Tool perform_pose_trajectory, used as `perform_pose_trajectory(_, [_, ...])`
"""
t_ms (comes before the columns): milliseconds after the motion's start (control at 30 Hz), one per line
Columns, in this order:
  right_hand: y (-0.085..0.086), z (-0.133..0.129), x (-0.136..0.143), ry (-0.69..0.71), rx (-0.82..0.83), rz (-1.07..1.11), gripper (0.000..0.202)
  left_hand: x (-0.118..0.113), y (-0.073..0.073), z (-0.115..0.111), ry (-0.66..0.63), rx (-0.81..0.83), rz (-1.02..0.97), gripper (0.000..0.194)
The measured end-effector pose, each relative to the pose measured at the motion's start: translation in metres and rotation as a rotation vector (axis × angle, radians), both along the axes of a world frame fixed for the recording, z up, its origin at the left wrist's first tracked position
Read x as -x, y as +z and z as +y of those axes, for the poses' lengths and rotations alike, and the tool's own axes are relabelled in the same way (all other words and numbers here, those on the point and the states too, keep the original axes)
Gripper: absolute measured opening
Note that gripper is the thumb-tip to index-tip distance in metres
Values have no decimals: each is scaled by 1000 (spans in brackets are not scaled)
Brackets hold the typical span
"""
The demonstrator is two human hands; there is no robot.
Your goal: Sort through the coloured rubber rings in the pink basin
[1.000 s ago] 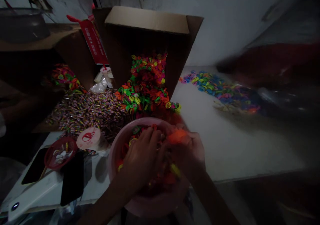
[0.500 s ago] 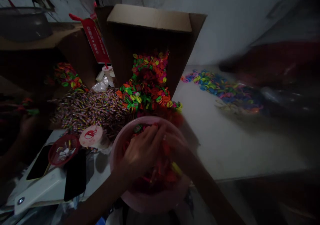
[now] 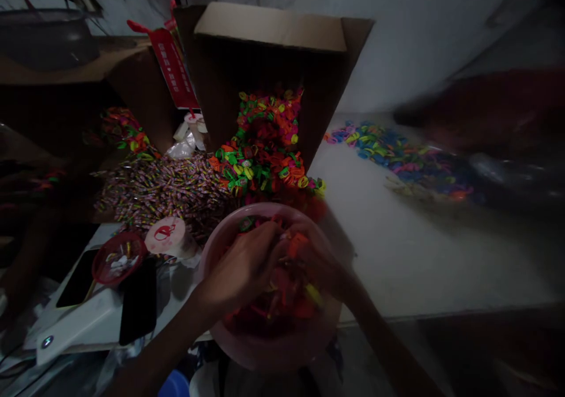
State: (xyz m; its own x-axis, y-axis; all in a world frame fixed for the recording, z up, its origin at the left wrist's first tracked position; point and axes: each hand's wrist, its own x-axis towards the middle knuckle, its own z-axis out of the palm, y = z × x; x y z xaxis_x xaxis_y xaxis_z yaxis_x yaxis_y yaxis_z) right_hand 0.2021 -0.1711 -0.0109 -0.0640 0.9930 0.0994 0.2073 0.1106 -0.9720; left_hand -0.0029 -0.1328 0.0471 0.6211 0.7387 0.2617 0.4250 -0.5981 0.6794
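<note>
My left hand is over a pink plastic basin, its fingers curled and pinched together near the middle; what they grip is hidden. Facing it, my right hand is closed around a small orange plastic piece, slightly blurred. The fingertips of both hands come close together. Beneath them, the basin holds many small plastic pieces, mostly red and orange with a yellow one. Just behind the basin, bright green, yellow and orange plastic pieces spill from a cardboard box lying on its side.
Left of the basin lie a heap of small striped wrapped pieces, a tape roll, a red dish, a dark phone and a white handled device. More coloured pieces lie to the right. A co-worker's arm shows at far left.
My left hand has curled inward, and the orange piece now shows at my right fingers. The whole view has shifted slightly. At far left the co-worker's hand has moved.
</note>
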Motion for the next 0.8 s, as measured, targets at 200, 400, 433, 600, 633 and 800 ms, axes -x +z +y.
perform_pose_trajectory(200, [9,0,-1,58,-159,-143,10,4,1,-1,-48,-46,45,22])
perform_pose_trajectory(400, [11,1,6,32,-261,-173,14,11,-5,4,-130,-127,169,23])
perform_pose_trajectory(433, [12,1,7,31,-263,-170,14,11,-7,4,-142,-153,188,22])
perform_pose_trajectory(600, [9,4,10,40,-269,-225,9,12,-13,4,-111,-250,288,9])
perform_pose_trajectory(633, [7,5,10,40,-270,-231,9,12,-14,3,-89,-256,317,8])
perform_pose_trajectory(800, [4,3,12,37,-214,-215,6,11,-22,5,-88,-280,339,10])
